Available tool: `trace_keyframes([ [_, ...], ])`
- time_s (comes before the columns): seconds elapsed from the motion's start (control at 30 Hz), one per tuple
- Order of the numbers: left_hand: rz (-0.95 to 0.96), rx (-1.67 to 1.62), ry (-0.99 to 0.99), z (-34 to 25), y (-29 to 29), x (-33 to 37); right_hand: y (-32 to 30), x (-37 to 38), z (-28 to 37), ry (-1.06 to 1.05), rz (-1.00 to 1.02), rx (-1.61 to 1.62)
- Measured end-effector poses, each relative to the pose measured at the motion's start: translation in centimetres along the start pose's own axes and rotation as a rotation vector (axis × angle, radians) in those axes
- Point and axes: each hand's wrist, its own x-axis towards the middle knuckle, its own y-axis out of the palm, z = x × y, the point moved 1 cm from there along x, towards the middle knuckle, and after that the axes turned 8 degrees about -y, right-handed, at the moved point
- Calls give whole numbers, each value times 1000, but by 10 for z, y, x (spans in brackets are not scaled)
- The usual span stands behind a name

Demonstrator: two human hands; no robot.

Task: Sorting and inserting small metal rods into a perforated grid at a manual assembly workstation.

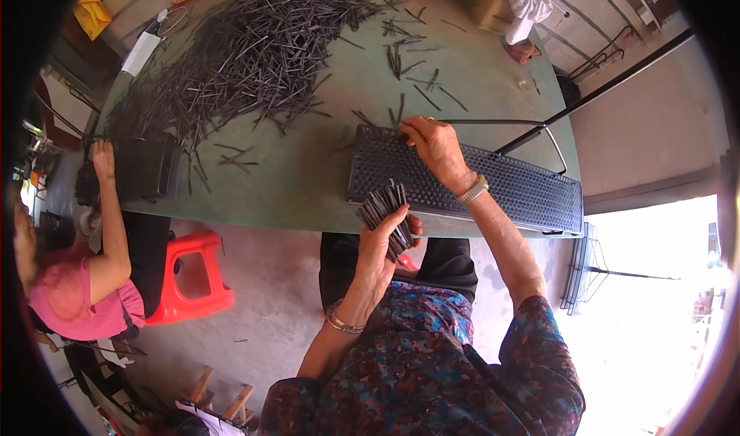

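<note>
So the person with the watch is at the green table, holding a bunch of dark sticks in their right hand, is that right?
Not the right hand: the head view shows the bunch of dark sticks in the left hand. The person is at the green table.

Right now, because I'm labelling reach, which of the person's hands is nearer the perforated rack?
The right hand, over the left end of the perforated rack. The left hand is on its body side, holding a bundle of dark strips.
</note>
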Motion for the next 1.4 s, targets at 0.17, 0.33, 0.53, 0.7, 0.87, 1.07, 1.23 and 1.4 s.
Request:
trace_keyframes([
  [0.17, -10, 4, 0, 1, 1, 1, 4, -5, 6, -17, -67, -33],
  [0.33, -15, 30, 4, -4, 2, 4, 8, -8, 5, -26, -89, -113],
  [0.53, -32, 39, 5, -9, 1, 7, 6, -2, 4, -13, -84, -149],
  [0.7, -45, -47, 6, -12, 4, 6, 4, -5, 12, -26, -96, -112],
  [0.87, -21, -34, 17, -14, 6, 8, -4, -14, 26, -9, -146, -155],
  [1.07, -31, 6, 35, -16, 9, 7, -29, -18, 43, 170, -18, -32],
  [1.23, 34, 89, 91, -16, 7, 7, -42, -30, 68, 517, 318, 609],
  [1.4, 22, 147, 101, -17, 12, 3, -47, -35, 60, 561, 340, 772],
])
